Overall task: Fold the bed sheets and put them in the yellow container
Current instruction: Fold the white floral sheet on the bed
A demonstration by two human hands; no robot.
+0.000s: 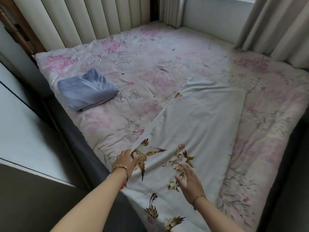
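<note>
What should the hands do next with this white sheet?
Probably grip the near end of the white sheet and fold it toward the far end. It lies as a long flat strip on the bed; the left hand touches its edge, and the right hand is open over it.

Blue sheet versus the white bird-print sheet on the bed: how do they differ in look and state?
The blue sheet is plain; the white bird-print sheet carries brown birds and flowers. The blue sheet is a compact folded bundle; the white bird-print sheet lies laid out in a long strip. Both rest on the pink floral bed cover.
</note>
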